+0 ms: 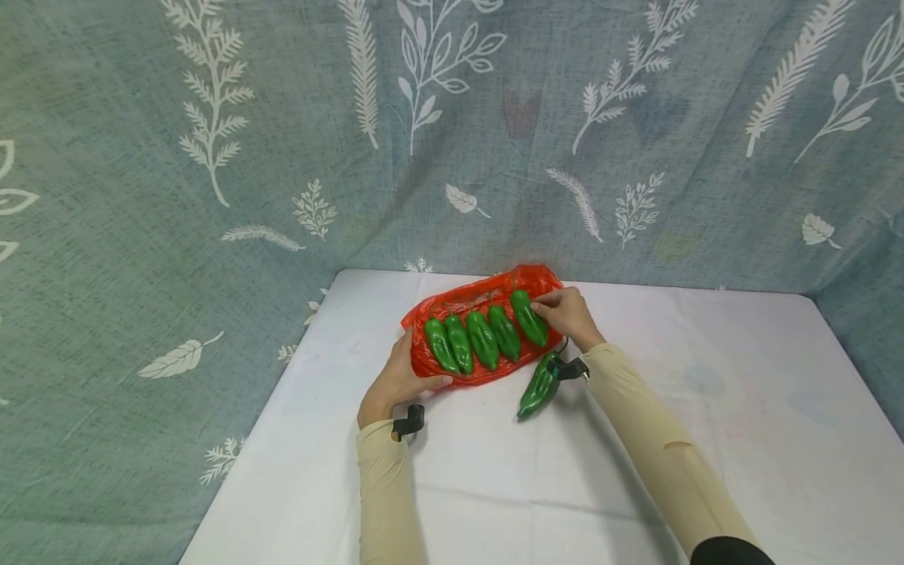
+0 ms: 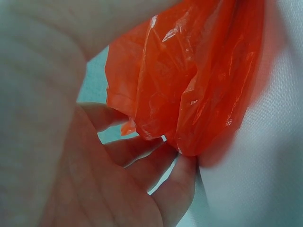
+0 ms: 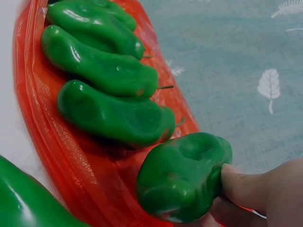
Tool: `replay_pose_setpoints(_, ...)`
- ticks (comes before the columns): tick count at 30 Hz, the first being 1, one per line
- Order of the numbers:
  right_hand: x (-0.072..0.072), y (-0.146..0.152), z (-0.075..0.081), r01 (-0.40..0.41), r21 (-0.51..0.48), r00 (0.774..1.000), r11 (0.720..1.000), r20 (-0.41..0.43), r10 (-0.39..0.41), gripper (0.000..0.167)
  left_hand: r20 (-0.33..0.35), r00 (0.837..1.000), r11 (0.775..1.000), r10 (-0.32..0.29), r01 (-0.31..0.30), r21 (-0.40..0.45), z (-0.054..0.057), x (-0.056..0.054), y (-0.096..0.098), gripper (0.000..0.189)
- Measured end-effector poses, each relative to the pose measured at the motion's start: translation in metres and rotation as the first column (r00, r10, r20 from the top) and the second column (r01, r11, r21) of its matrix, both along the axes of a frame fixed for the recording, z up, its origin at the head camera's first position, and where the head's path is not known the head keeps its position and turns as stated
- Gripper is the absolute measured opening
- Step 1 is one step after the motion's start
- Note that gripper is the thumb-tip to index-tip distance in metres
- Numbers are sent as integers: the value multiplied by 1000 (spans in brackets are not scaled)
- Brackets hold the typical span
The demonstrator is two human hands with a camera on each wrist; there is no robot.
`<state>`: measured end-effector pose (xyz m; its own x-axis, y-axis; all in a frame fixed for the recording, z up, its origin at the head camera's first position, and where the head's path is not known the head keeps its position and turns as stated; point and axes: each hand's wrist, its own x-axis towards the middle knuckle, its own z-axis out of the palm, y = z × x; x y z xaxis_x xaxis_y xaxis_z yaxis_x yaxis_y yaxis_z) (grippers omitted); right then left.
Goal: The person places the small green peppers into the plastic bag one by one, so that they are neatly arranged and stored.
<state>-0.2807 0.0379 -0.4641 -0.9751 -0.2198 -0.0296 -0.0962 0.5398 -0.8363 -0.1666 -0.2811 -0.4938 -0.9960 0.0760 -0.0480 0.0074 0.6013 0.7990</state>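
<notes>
My right hand (image 1: 567,312) pinches a green pepper (image 3: 182,177) between thumb and fingers at the right end of a red plastic bag (image 1: 452,302). In the right wrist view, the thumb presses on the pepper's stem end. Several more green peppers (image 1: 482,340) lie side by side on the bag, stems pointing away from me. At the bag's left end, my left hand (image 1: 399,380) grips the plastic, thumb along the near edge and fingers round the far side. The left wrist view shows fingertips against the crinkled red plastic, with the peppers out of sight there.
One loose green pepper (image 1: 538,388) lies on the white tablecloth (image 1: 494,471), just in front of the bag and beneath the right wrist. Behind the table hangs a grey-green curtain (image 1: 523,204) with white leaf prints.
</notes>
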Motion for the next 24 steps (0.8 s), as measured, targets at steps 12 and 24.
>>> replay_pose_setpoints(12,-8,-3,-7,-25,69,1000,997,1,24,29,-12,1000,1000,-1,1,26,-1,-1,0,116)
replay_pose_setpoints(24,-10,-7,-7,-58,103,997,993,55,53,30,7,1000,1000,5,-5,12,0,-1,-1,118)
